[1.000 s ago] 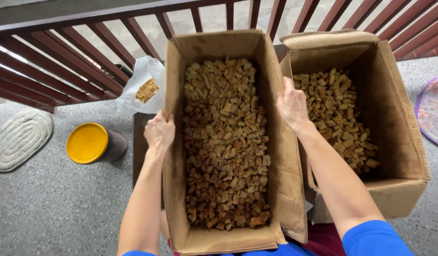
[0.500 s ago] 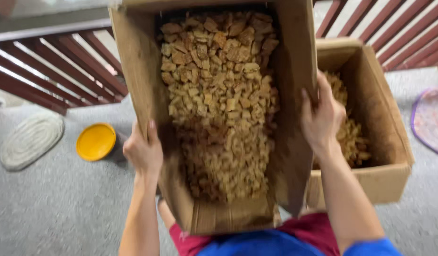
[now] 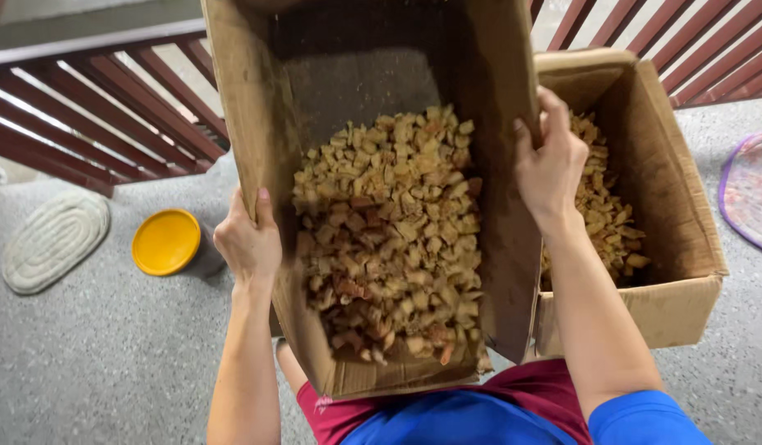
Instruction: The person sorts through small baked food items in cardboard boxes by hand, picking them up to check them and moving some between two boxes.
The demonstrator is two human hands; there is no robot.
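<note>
Left hand (image 3: 247,244): gripping tilted cardboard box (image 3: 257,107) wall.
Right hand (image 3: 550,165): clasping opposite wall.
Contents: tan chunks (image 3: 389,239) heaping nearward.

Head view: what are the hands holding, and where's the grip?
Both hold the tilted cardboard box of tan chunks: left hand grips its left side wall, right hand its right wall's edge.

Box (image 3: 257,124) top cut off by frame edge — second box (image 3: 669,247) partly hidden behind it.
</note>
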